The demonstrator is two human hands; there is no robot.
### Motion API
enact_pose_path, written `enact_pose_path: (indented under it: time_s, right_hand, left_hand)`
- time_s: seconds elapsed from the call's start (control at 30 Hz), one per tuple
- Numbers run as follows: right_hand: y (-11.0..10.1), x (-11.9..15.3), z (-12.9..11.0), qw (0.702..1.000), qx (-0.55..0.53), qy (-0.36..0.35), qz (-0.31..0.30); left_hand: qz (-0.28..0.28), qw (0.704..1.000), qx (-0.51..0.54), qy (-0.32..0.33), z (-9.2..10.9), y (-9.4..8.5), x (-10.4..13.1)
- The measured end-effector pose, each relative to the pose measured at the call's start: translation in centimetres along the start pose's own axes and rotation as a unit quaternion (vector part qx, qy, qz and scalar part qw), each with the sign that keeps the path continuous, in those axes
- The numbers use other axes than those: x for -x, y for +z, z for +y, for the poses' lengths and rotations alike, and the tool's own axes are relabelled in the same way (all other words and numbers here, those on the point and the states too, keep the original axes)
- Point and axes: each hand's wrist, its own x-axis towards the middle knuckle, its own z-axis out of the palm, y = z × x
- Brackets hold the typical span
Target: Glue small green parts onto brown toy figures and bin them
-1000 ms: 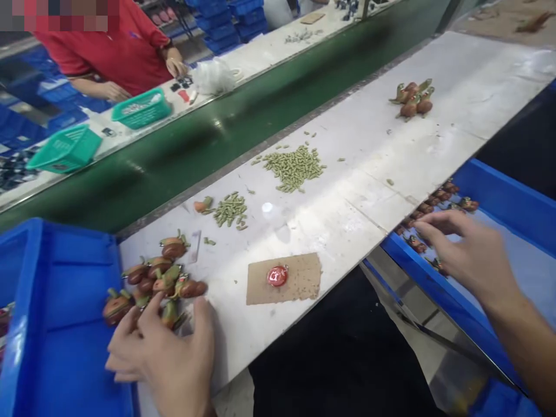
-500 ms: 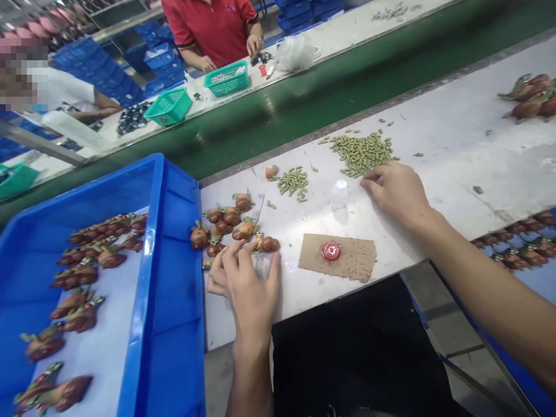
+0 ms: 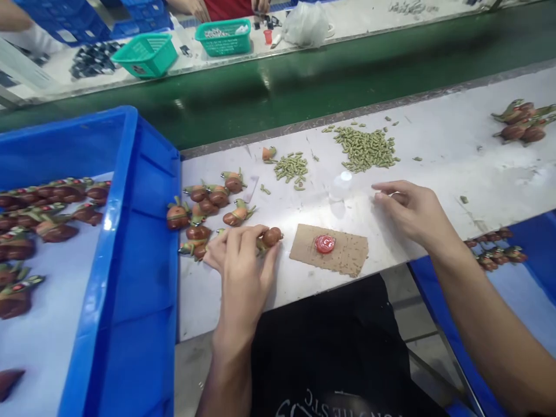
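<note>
My left hand (image 3: 243, 255) has its thumb and fingers closed around a small brown-and-green figurine (image 3: 272, 236), whose round brown end sticks out between them. Several similar figurines (image 3: 218, 198) lie just beyond and left of it. My right hand (image 3: 412, 213) hovers over the bench with index finger and thumb stretched out, slightly apart; nothing shows between them. Near its fingertips stands a small translucent bottle (image 3: 341, 186) with a white cap. Beyond is a pile of small green pieces (image 3: 367, 149). A red round cap-like dish (image 3: 325, 244) rests on a cardboard piece (image 3: 347, 252) between my hands.
A blue crate (image 3: 152, 255) holding rows of figurines stands at the left. Another blue crate (image 3: 536, 249) is below the bench at right. A smaller green heap (image 3: 291, 168) and more figurines (image 3: 523, 121) lie on the bench. Across the green strip, co-workers' hands show near green baskets (image 3: 223, 43).
My left hand has closed on a figurine. My right hand has drawn back from the green pile. The view has tilted down and shifted.
</note>
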Motion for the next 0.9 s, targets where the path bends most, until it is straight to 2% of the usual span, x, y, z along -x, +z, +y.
enact_pose_path:
  time_s: [0.1,0.2,0.27,0.37,0.47,0.53,0.63,0.7,0.83,0.9]
  right_hand:
    - [-0.4,2.7,-1.2,0.987,-0.151,0.053,-0.021]
    - [-0.1,4.9,-2.5,0.960,-0.270,0.068,-0.005]
    - [0.2,6.0,-3.3,0.943,-0.320,0.089,-0.009]
    - [0.7,7.1,-4.4,0.916,-0.374,0.141,-0.045]
    - [1.1,7.6,-5.2,0.902,-0.396,0.156,-0.078]
    - [1.3,7.7,-5.5,0.899,-0.399,0.157,-0.092]
    - [1.5,7.7,-5.7,0.896,-0.399,0.160,-0.110]
    - [1.6,7.7,-5.8,0.897,-0.396,0.159,-0.114]
    - [1.8,7.8,-6.5,0.904,-0.384,0.151,-0.114]
    - [1.9,7.8,-6.9,0.908,-0.373,0.148,-0.120]
  left_hand:
    - [0.042,0.982,0.182,0.014,1.0,-0.2,0.1]
    - [0.037,0.921,0.385,-0.051,2.3,-0.6,0.5]
    - [0.009,0.887,0.453,-0.094,3.0,-0.7,0.8]
    - [-0.033,0.866,0.483,-0.123,3.8,-0.7,1.5]
    - [-0.067,0.883,0.439,-0.151,3.9,-0.3,2.5]
    - [-0.113,0.882,0.424,-0.168,3.5,0.0,3.3]
    - [-0.169,0.845,0.465,-0.204,2.8,0.1,4.0]
    - [-0.165,0.828,0.491,-0.214,2.7,0.1,4.0]
    - [-0.130,0.829,0.507,-0.198,3.1,0.1,3.6]
    - [-0.121,0.817,0.526,-0.204,3.4,0.3,3.6]
